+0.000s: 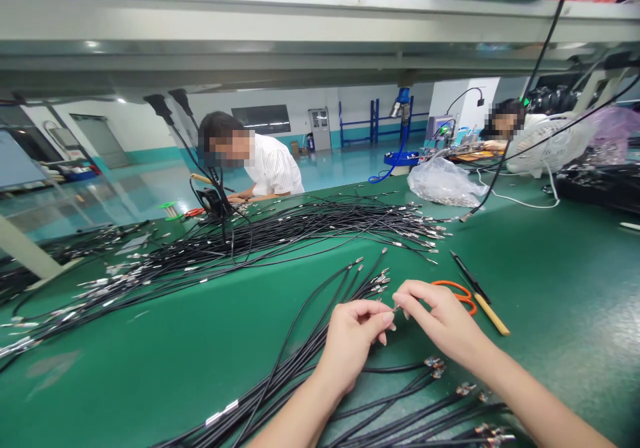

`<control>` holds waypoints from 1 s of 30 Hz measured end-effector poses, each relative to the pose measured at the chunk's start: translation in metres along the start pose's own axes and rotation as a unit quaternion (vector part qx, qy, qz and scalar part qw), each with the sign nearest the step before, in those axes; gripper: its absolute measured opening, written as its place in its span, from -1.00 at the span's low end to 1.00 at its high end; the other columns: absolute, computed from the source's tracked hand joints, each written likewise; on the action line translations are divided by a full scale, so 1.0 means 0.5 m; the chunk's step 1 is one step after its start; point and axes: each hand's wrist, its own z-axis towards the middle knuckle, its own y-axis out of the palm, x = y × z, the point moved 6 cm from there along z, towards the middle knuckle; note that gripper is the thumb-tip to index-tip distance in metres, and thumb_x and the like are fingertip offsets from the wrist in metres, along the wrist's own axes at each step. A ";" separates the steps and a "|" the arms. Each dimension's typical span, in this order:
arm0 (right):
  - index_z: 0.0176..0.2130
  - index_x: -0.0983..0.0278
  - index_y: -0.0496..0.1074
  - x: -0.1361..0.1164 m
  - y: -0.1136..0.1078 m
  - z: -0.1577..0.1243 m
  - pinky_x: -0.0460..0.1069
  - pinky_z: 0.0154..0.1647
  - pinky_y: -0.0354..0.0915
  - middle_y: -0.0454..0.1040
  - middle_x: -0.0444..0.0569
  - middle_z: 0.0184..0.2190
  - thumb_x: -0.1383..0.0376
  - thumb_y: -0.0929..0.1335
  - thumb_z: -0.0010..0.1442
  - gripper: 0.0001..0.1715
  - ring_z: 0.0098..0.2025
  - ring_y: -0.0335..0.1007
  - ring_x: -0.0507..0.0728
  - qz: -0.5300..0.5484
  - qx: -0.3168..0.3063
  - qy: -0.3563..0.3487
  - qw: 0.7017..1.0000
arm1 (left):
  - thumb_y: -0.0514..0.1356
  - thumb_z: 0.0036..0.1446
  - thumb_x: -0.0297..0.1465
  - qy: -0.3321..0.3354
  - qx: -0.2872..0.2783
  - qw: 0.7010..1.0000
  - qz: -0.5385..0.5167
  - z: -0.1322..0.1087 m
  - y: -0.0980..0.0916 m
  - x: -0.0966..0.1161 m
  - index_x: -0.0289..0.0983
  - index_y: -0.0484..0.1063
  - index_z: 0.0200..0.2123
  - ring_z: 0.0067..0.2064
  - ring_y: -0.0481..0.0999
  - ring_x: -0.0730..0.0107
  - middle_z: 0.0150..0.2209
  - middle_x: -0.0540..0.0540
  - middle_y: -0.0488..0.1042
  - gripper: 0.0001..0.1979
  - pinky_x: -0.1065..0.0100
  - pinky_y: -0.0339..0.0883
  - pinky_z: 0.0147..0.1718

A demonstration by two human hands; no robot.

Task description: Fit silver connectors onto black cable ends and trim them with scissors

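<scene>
Big green bench (200, 341) with a long heap of skinny black metal-tipped cables (300, 225), a smaller bundle (300, 361) nearer, then left hand (353, 341) and right hand (443, 315), orange-looped scissors (467, 294) alongside, grips pinched on one tiny metallic bit (395, 309).

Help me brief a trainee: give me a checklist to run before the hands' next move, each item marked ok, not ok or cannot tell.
1. Left hand and right hand together at the small piece: ok, fingers of both meet there.
2. Small piece identifiable: cannot tell, fingers mostly cover it.
3. Ends of the nearer black cables level: not ok, they stop unevenly.
4. Orange loop handles fully in sight: not ok, the right hand hides part.
5. Yellow handle apart from both hands: ok, on the green table.
</scene>
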 end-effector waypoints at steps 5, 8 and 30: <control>-0.62 0.25 0.11 0.016 0.003 0.001 -0.09 -0.51 0.07 0.13 -0.19 -0.64 0.16 0.16 0.22 -0.58 -0.55 0.09 0.02 0.012 0.006 0.046 0.999 | 0.22 -0.06 -0.28 -0.002 -0.028 1.000 -0.002 -0.002 0.003 -0.003 -0.35 0.46 -0.53 -0.58 0.24 0.55 -0.56 -0.04 0.42 -0.78 0.49 0.07 -0.56; -0.61 0.25 0.10 0.024 0.008 0.001 -0.09 -0.51 0.06 0.11 -0.20 -0.64 0.15 0.15 0.22 -0.57 -0.55 0.07 0.02 0.027 0.002 0.060 0.998 | 0.20 -0.03 -0.29 0.000 -0.038 0.999 0.001 -0.003 0.005 -0.003 -0.35 0.45 -0.54 -0.58 0.23 0.56 -0.56 -0.03 0.41 -0.78 0.49 0.05 -0.56; -0.59 0.27 0.16 0.063 0.025 0.002 -0.09 -0.50 0.06 0.14 -0.21 -0.65 0.09 0.14 0.22 -0.54 -0.55 0.08 0.01 0.050 -0.023 0.087 0.995 | 0.23 -0.08 -0.35 0.014 -0.013 1.000 0.015 0.001 0.002 -0.005 -0.37 0.48 -0.51 -0.58 0.24 0.55 -0.58 -0.03 0.41 -0.83 0.48 0.13 -0.55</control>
